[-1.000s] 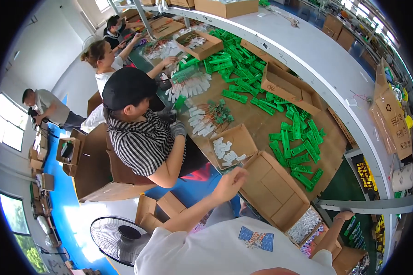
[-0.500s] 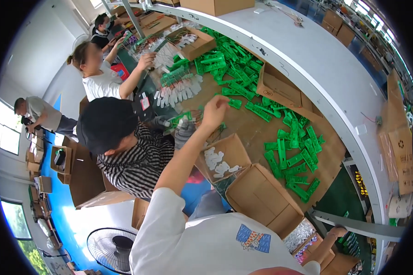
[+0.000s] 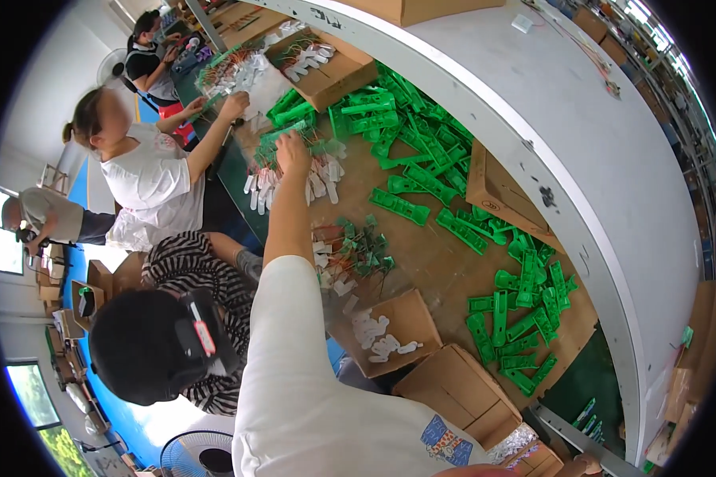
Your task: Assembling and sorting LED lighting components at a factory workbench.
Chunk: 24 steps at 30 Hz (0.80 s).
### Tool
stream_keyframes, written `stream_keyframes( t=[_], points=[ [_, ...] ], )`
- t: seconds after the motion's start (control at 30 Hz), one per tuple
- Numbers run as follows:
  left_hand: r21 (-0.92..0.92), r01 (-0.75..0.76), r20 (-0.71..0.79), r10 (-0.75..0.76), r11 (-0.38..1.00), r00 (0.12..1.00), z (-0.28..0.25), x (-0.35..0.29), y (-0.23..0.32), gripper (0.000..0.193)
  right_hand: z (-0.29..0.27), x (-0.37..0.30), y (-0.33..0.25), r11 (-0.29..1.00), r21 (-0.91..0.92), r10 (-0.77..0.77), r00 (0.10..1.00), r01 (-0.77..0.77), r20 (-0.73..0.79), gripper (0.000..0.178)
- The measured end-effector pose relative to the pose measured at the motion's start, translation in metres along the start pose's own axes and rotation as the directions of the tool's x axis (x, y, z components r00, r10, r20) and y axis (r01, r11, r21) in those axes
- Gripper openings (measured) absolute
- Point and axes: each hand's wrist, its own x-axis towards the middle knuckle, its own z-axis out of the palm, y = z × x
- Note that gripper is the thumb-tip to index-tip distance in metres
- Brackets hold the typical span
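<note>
My left hand (image 3: 293, 153) is stretched out over the far left of the worktable. Its fingers are closed on a green circuit board strip (image 3: 296, 129), at the top of a bundle of wired white tabs (image 3: 324, 176). Low at the right rim, my right hand (image 3: 587, 463) is at the grey metal bar (image 3: 585, 439), its fingers appearing curled on it and partly cut off. Below my left arm lies a heap of small green boards with wires (image 3: 363, 248). Green plastic housings (image 3: 433, 131) are piled to the right of my left hand.
An open cardboard box (image 3: 426, 312) holds white plastic pieces. Another carton (image 3: 332, 89) stands farther back, and one (image 3: 505, 191) lies among the housings. A co-worker in a black cap (image 3: 155, 342) sits close at left; another in white (image 3: 147, 167) works beyond. A white shelf edge (image 3: 525, 151) arches along the right.
My left hand has moved left and away, from above the brown table to the green strip. The capped co-worker has leaned back, nearer to me. My view has shifted.
</note>
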Motion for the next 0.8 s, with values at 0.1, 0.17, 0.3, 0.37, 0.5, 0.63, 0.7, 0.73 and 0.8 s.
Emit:
stream_keyframes(
  t=[0.1,0.17,0.3,0.37,0.5,0.63,0.7,0.73,0.8],
  points=[
    [0.059,-0.069,0.171,0.058,0.996,0.984,0.017,0.037,0.028,0.101,-0.013,-0.008,-0.001,0.995,0.053,0.085,0.996,-0.086,0.02,0.061],
    [0.108,-0.114,0.308,0.076,0.988,0.948,0.027,0.06,0.014,0.119,-0.03,-0.013,-0.018,0.988,0.12,0.099,0.995,-0.098,-0.002,0.06],
    [0.212,-0.259,0.47,0.134,0.942,0.872,0.064,0.12,-0.031,0.159,-0.065,-0.015,-0.076,0.966,0.251,0.074,0.996,-0.058,-0.056,0.058],
    [0.174,-0.276,0.573,0.131,0.945,0.809,0.074,0.135,-0.04,0.161,-0.076,-0.016,-0.098,0.949,0.313,0.069,0.995,-0.042,-0.074,0.057],
    [0.095,-0.258,0.636,0.14,0.962,0.759,0.069,0.138,-0.025,0.155,-0.091,-0.013,-0.113,0.901,0.432,0.086,0.991,-0.034,-0.101,0.055],
    [0.08,-0.248,0.649,0.139,0.965,0.748,0.063,0.13,-0.005,0.149,-0.099,-0.001,-0.107,0.835,0.549,0.105,0.987,-0.023,-0.118,0.052],
    [0.153,-0.25,0.599,0.112,0.956,0.793,0.064,0.124,0.004,0.143,-0.101,0.009,-0.099,0.797,0.604,0.114,0.985,-0.015,-0.126,0.051],
    [0.19,-0.248,0.573,0.098,0.95,0.814,0.065,0.119,0.008,0.14,-0.102,0.014,-0.096,0.777,0.629,0.118,0.984,-0.01,-0.13,0.051],
    [0.264,-0.241,0.516,0.075,0.934,0.853,0.065,0.109,0.016,0.134,-0.101,0.026,-0.086,0.735,0.678,0.125,0.983,0.001,-0.136,0.05]
  ],
)
